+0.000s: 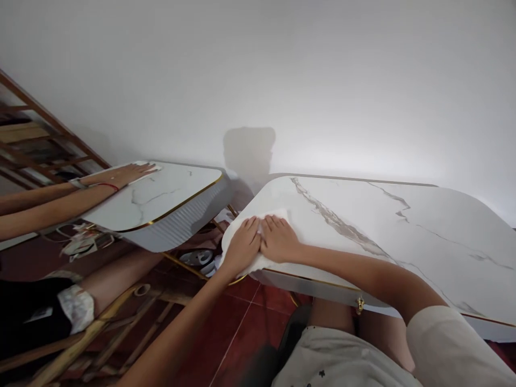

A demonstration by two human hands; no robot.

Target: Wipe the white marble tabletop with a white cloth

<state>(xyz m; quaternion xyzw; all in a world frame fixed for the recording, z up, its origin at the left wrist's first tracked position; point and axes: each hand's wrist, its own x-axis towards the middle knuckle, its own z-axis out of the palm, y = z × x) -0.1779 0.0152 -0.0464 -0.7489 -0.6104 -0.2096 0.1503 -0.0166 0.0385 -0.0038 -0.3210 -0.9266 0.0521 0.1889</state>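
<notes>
My left hand (243,244) and my right hand (279,238) lie flat side by side, their inner edges touching, on a white cloth (258,263). Both hands have their fingers stretched out. The cloth, perhaps a paper wipe, is spread under them at the rounded left corner of a white marble-patterned table (342,204). Its front edge hangs a little over the gold-trimmed rim. Grey-brown veins run across the tabletop to the right of my hands.
At the left stands a second marble-patterned table (177,185) with a fluted side; another person's hands (131,173) press a white cloth on it. A wooden chair (121,328) and a wooden ladder-like frame (44,123) are at the left. A gold knob (360,306) sticks out in front.
</notes>
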